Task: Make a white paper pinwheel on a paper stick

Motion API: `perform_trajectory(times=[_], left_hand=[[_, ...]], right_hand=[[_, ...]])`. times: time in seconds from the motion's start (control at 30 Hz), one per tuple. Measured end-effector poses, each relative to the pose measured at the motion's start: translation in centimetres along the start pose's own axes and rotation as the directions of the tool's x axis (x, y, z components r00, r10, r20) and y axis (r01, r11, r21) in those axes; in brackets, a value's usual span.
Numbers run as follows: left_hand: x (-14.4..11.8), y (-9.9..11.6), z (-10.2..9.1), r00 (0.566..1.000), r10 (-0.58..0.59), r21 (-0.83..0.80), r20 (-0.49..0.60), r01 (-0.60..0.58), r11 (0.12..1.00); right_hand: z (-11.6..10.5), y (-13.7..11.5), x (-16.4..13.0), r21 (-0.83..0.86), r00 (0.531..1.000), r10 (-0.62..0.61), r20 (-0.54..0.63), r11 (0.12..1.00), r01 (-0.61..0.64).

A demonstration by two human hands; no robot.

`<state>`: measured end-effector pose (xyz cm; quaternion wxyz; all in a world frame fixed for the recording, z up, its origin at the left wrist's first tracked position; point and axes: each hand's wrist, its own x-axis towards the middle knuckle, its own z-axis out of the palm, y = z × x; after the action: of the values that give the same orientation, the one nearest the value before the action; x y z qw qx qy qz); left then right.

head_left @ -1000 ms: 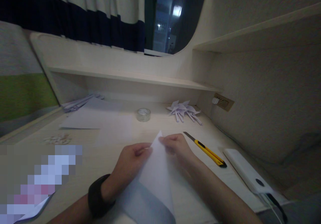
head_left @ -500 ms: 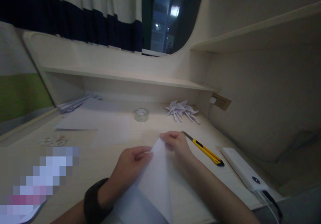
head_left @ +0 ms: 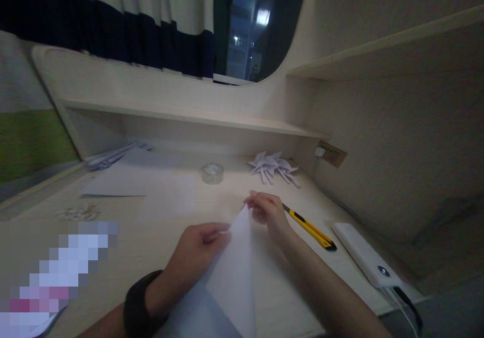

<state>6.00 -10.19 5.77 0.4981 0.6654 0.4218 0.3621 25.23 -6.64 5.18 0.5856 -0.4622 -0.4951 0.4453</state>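
Paper [head_left: 231, 277], white; folded; sharply pointed

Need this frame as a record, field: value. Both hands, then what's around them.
left hand: pinching the left edge of the folded paper
right hand: at the paper's tip; grip unclear
wristband: dark, left wrist
cutter: yellow, right of the right hand
tape roll: toward the back of the desk
pinwheels: white, right of the tape roll
loose sheets: left of the tape roll
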Motion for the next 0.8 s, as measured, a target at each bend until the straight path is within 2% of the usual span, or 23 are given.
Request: perform_trajectory(times=[0.07, 0.13, 0.23, 0.37, 0.47, 0.53, 0.6, 0.67, 0.8], left_hand=[[0.1, 0.0, 0.0, 1.000, -0.018, -0.004, -0.001, 0.018, 1.000], [0.1, -0.2, -0.1, 1.000, -0.028, -0.012, -0.003, 0.028, 1.000], [0.1, -0.5, -0.1, 0.999, -0.036, -0.030, -0.003, 0.036, 0.999], [0.1, -0.5, -0.2, 0.998, -0.046, -0.059, 0.031, 0.048, 0.997], [0.2, -0.3, -0.3, 0.999, -0.029, -0.048, 0.014, 0.029, 0.998], [0.3, -0.1, -0.4, 1.000, -0.016, -0.028, -0.008, 0.016, 0.999], [0.4, -0.1, -0.4, 1.000, -0.007, -0.014, -0.019, 0.007, 1.000], [0.4, -0.1, -0.4, 1.000, 0.000, -0.010, -0.023, 0.000, 1.000], [0.3, -0.3, -0.3, 0.999, 0.013, -0.014, -0.030, -0.013, 1.000]], right_hand=[[0.0, 0.0, -0.1, 0.011, 0.996, 0.026, 0.083, 1.000, -0.027], [0.1, 0.1, -0.2, -0.017, 0.995, 0.014, 0.098, 1.000, -0.012], [0.1, 0.1, 0.0, -0.076, 0.998, -0.054, 0.014, 0.996, 0.055], [-1.0, -0.8, 0.6, -0.083, 0.982, -0.149, -0.118, 0.987, 0.140], [-1.7, -1.5, 0.6, -0.087, 0.998, -0.042, 0.035, 0.995, 0.045], [-1.5, -1.6, 0.3, -0.091, 0.984, 0.061, 0.168, 0.995, -0.046], [-0.9, -1.3, -0.2, -0.084, 0.968, 0.111, 0.225, 0.992, -0.094], [-0.2, -1.0, -0.6, -0.063, 0.970, 0.121, 0.210, 0.992, -0.110], [0.7, -0.5, -1.0, -0.047, 0.990, 0.096, 0.102, 0.995, -0.092]])
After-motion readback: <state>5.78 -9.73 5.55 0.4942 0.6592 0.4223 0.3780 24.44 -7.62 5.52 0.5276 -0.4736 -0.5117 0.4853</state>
